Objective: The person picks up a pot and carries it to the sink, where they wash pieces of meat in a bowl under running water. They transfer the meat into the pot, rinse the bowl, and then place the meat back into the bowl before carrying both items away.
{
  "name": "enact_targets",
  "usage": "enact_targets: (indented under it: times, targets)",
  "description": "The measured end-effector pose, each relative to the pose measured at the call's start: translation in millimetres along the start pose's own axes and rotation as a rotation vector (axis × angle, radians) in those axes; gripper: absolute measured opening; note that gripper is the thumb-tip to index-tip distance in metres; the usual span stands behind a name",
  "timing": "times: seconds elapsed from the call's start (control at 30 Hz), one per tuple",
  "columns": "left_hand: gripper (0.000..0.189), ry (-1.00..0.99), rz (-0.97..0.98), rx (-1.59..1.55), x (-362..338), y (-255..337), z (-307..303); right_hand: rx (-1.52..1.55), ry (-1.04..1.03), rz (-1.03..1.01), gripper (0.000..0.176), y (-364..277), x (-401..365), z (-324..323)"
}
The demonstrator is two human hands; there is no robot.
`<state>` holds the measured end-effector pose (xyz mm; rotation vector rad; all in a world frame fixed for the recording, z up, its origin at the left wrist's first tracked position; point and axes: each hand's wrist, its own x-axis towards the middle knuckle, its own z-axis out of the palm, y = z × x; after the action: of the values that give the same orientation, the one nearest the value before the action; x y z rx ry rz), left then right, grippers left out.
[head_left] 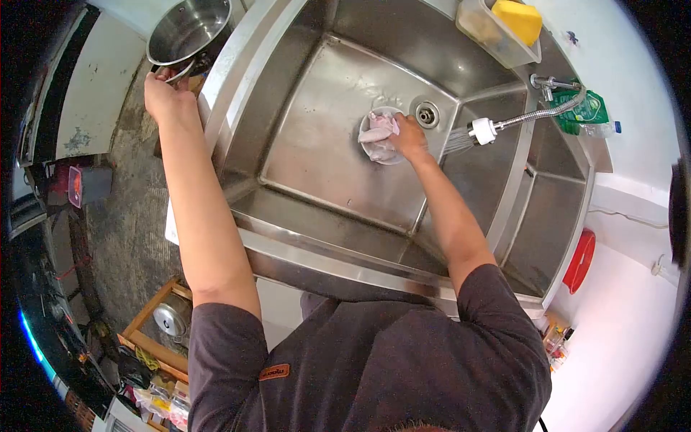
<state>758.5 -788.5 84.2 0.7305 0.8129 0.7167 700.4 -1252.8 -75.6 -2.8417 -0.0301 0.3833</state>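
At the upper left, my left hand (170, 90) has its fingers wrapped round the handle of a steel pot (191, 32). The pot is held beyond the sink's left rim, and its inside looks bare. My right hand (412, 137) is down in the steel sink (324, 158), with fingers closed on pale pink raw meat (379, 129) that looks like chicken. The meat lies in a whitish bowl (392, 160) on the sink floor, left of the drain (427, 114). My right fingertips are partly hidden by the meat.
Water streams from a flexible faucet (484, 131) just right of my right hand. A plastic container (489, 36) with a yellow sponge (518, 20) stands on the back ledge, near a green pouch (586, 111). A red basin (579, 261) is at the right. Lower left, a lidded pot (171, 317) sits on a wooden rack.
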Motion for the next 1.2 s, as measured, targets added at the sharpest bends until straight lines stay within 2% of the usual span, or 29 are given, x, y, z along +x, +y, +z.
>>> enact_targets:
  times: [0.1, 0.23, 0.33, 0.4, 0.53, 0.63, 0.7, 0.83, 0.97, 1.2]
  targets:
    - [0.021, 0.027, 0.017, 0.018, -3, -1, 1, 0.054, 0.016, -0.066, 0.047, 5, 1, -20]
    - [0.021, -0.003, 0.023, 0.014, -6, 1, 2, -0.001, -0.071, -0.09, 0.05, -9, 2, -34]
    - [0.021, -0.013, 0.025, -0.006, -1, -1, 0, 0.0, -0.129, -0.103, 0.053, -27, -8, -25]
    - [0.02, -0.015, 0.024, -0.016, 5, -3, -3, -0.065, -0.066, -0.164, 0.058, -29, -14, -5]
    - [0.018, -0.006, 0.003, 0.0, 3, -4, -1, -0.138, -0.029, -0.135, 0.065, -31, -14, 13]
    - [0.017, 0.001, 0.012, -0.003, -1, -1, 0, -0.098, -0.086, -0.115, 0.06, -29, -7, 10]
    - [0.018, -0.004, 0.009, -0.008, 1, -2, -2, -0.042, -0.02, -0.172, 0.052, -22, -1, 3]
    - [0.018, -0.039, 0.013, -0.004, 3, -1, -2, -0.011, -0.091, -0.228, 0.047, -7, 3, -25]
    - [0.017, -0.017, 0.03, 0.02, -1, -1, -1, -0.015, -0.1, -0.199, 0.048, -4, 0, -35]
    - [0.018, -0.039, -0.019, 0.002, 5, -3, -2, -0.103, -0.056, -0.123, 0.057, -10, -15, 8]
